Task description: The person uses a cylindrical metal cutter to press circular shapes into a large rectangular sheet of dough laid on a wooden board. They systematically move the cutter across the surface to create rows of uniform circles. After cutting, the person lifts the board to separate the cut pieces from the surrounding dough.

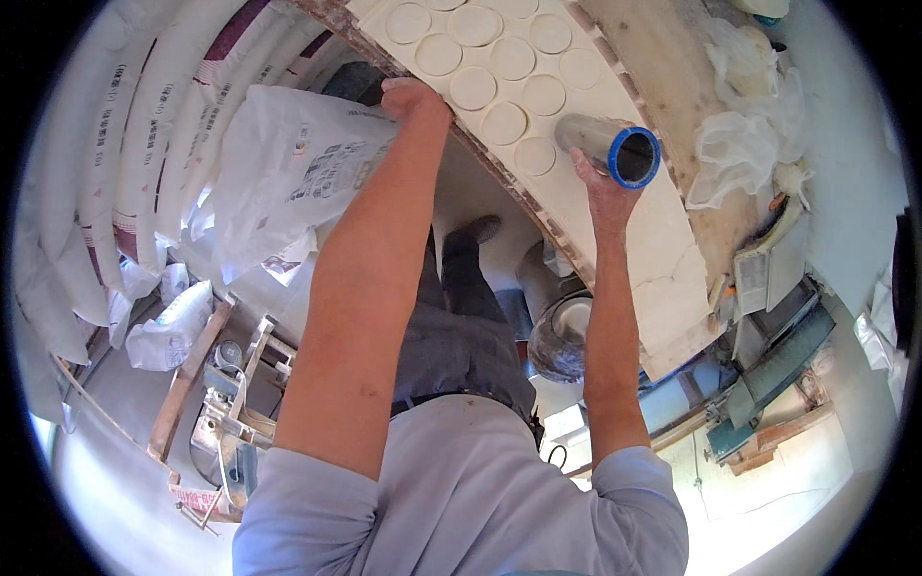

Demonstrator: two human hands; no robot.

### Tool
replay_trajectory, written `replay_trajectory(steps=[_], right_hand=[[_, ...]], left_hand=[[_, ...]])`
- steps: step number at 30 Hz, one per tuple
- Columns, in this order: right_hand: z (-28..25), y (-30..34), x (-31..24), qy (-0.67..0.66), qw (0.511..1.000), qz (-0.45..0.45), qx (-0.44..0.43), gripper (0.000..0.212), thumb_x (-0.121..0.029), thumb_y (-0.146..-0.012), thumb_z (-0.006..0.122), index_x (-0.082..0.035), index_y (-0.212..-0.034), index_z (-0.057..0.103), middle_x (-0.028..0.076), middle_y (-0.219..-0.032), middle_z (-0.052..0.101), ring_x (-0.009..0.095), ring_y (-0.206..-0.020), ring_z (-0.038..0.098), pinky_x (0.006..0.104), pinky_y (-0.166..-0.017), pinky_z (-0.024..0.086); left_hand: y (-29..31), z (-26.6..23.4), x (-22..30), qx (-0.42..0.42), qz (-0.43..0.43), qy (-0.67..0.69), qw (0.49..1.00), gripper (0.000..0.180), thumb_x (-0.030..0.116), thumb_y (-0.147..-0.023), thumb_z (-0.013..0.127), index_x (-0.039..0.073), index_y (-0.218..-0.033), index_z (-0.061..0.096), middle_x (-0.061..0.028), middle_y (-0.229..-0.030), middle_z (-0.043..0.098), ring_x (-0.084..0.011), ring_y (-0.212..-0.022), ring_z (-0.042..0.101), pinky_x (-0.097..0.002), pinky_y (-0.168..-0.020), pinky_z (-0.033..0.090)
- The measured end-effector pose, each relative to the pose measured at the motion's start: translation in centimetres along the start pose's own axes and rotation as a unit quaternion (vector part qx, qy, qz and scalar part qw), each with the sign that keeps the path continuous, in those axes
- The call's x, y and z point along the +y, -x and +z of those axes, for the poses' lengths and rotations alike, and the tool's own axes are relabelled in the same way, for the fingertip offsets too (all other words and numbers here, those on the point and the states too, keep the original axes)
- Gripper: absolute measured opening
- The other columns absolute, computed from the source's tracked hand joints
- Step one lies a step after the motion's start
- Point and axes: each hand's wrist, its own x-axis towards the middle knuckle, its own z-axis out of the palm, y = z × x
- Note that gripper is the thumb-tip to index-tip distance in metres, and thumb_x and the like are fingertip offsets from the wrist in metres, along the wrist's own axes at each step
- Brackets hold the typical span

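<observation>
My right hand (607, 184) is closed around a grey cylindrical cup (583, 133) with a blue rim, dark inside. The cup is tilted over a long sheet of pale dough (663, 288), its rim end toward me. Several round pieces (512, 60) are cut in the far part of the sheet, the nearest dough circle (534, 156) just left of the cup. At the table's left edge (461, 125) rests my left hand (408, 96), bent at the wrist. Its fingers are mostly hidden, so its grip does not show.
Stacked white sacks (134, 144) and a large white plastic bag (298, 173) stand at left. Crumpled clear plastic (740, 144) lies along the right side. A metal machine (226, 432) sits at lower left. A round bowl-like container (567, 331) is below the table edge.
</observation>
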Motion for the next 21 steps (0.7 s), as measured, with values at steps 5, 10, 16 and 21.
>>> replay_trajectory(steps=[5,10,16,21], right_hand=[[0.2,-0.6,0.1,-0.006,0.999,0.000,-0.042,0.069,-0.002,-0.075,0.090,-0.001,-0.134,0.053,0.009,-0.125,0.061,0.022,-0.114,0.063,0.0384,-0.098,0.058],[0.4,-0.6,1.3,0.024,0.999,-0.001,-0.045,0.073,-0.003,-0.074,0.091,-0.001,-0.136,0.053,0.009,-0.126,0.061,0.023,-0.116,0.062,0.0377,-0.099,0.057],[-1.0,-0.8,-10.0,0.320,0.922,-0.217,-0.002,0.064,-0.012,-0.072,0.088,-0.007,-0.130,0.061,0.013,-0.131,0.063,0.030,-0.127,0.058,0.0430,-0.095,0.055],[0.2,-4.1,-9.0,0.484,0.809,-0.313,-0.120,0.013,-0.016,-0.075,0.075,-0.013,-0.087,0.070,0.005,-0.108,0.065,0.028,-0.098,0.064,0.0392,-0.067,0.057]], left_hand=[[-0.1,-0.2,0.0,-0.003,-0.030,0.051,0.998,0.024,0.034,-0.100,0.061,0.016,-0.116,0.065,0.0033,-0.113,0.066,-0.0095,-0.103,0.068,-0.0291,-0.068,0.056],[0.4,0.1,0.8,0.043,0.095,-0.405,0.909,0.018,0.029,-0.102,0.059,0.017,-0.114,0.066,0.0044,-0.109,0.067,-0.0086,-0.097,0.070,-0.0255,-0.064,0.054],[3.0,-3.6,1.2,-0.004,-0.104,0.277,0.955,0.030,0.022,-0.108,0.044,0.007,-0.121,0.067,-0.0108,-0.117,0.072,-0.0231,-0.097,0.073,-0.0373,-0.069,0.060],[4.8,-5.7,2.6,0.044,-0.193,0.474,0.858,0.044,0.026,-0.106,0.043,-0.008,-0.100,0.071,-0.0228,-0.098,0.076,-0.0363,-0.086,0.074,-0.0496,-0.065,0.058]])
